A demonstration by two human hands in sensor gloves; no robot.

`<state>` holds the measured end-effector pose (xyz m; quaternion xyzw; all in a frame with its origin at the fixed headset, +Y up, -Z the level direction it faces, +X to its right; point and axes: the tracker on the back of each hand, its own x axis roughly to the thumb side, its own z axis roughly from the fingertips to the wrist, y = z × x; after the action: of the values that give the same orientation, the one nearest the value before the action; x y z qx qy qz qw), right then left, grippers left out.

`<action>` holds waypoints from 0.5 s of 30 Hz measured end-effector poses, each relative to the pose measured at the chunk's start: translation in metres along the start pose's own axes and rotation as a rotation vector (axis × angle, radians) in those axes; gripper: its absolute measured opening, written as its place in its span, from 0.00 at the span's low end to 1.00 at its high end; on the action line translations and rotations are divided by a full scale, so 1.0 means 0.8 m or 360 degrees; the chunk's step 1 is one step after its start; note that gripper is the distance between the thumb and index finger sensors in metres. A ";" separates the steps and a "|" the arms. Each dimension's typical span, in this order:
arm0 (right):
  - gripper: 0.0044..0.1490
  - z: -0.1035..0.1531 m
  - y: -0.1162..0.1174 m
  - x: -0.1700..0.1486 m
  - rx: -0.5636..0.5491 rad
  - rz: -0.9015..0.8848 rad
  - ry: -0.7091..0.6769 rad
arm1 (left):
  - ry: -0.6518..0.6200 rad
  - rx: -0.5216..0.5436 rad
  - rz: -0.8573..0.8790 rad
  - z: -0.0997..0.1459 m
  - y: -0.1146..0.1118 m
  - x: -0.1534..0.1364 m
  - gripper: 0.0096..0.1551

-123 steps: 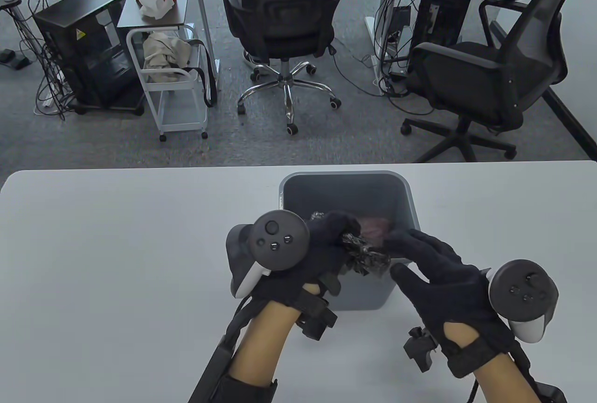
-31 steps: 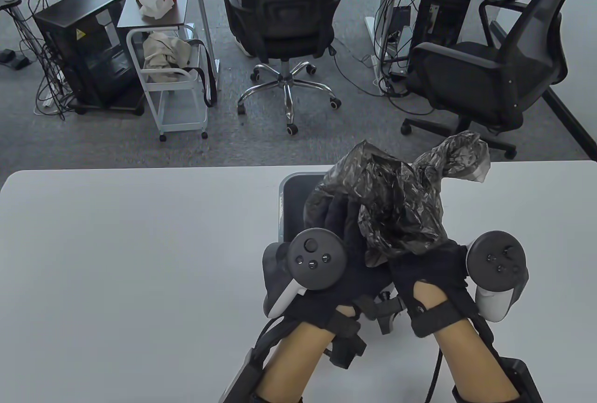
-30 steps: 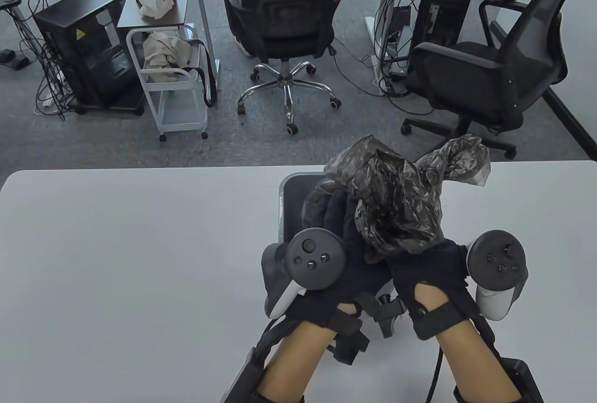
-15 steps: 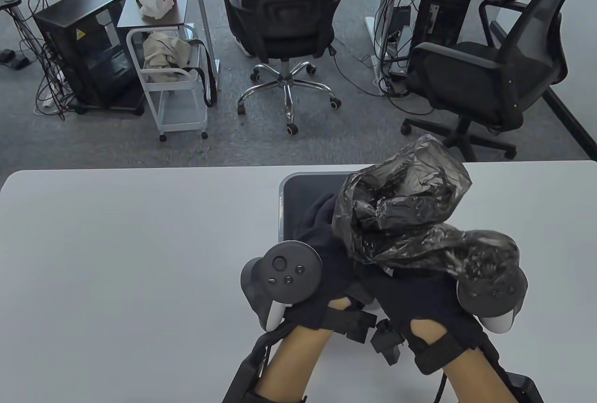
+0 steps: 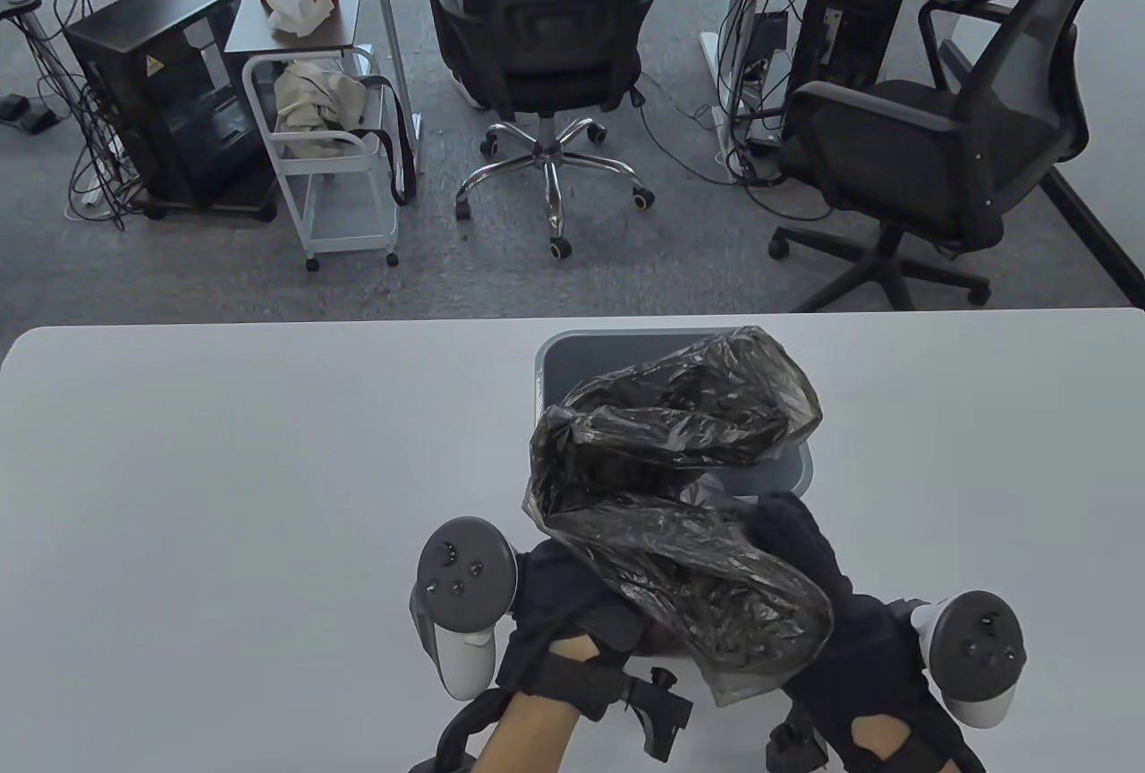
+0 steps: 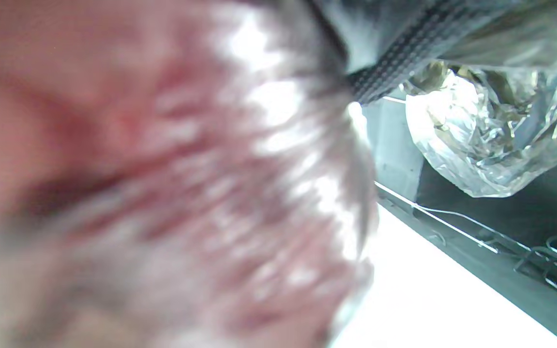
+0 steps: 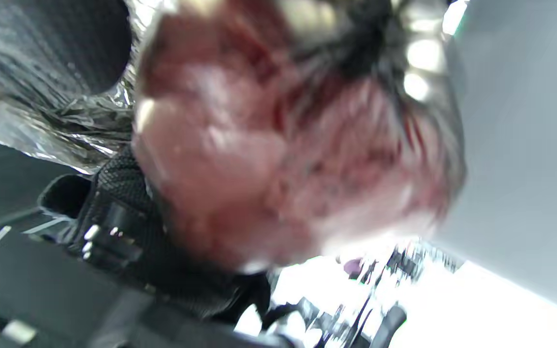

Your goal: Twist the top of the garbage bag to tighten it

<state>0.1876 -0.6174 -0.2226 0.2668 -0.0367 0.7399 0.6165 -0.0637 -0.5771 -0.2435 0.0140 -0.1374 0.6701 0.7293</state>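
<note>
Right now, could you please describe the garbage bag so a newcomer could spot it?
On the white table stands a grey bin. The garbage bag spills from it towards both gloved hands: the only crinkled, glossy, see-through black plastic there.

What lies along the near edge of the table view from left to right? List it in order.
Bare table → left hand, its tracker on the outer side → garbage bag bunched between the two hands → right hand, its tracker on the outer side → bare table again.
</note>
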 end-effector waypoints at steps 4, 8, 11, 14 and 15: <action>0.63 0.007 0.014 -0.053 0.0047 -0.0299 0.0137 | 0.0143 -0.0043 0.0049 0.011 -0.005 -0.045 0.19; 0.57 0.008 0.014 -0.095 0.0098 -0.0371 0.0306 | 0.0289 -0.0185 0.0055 0.010 -0.003 -0.091 0.19; 0.53 0.009 0.010 -0.116 0.0043 -0.0451 0.0417 | 0.0316 -0.0311 0.0111 0.004 -0.002 -0.117 0.19; 0.49 0.010 0.005 -0.135 0.0015 -0.0465 0.0487 | 0.0260 -0.0409 0.0183 -0.001 -0.005 -0.130 0.19; 0.48 0.011 0.006 -0.141 0.0009 -0.0513 0.0498 | 0.0240 -0.0432 0.0190 -0.002 -0.006 -0.130 0.19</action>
<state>0.1971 -0.7224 -0.2631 0.1528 0.1045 0.6643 0.7242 -0.0651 -0.6788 -0.2669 -0.1431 -0.1721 0.6868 0.6916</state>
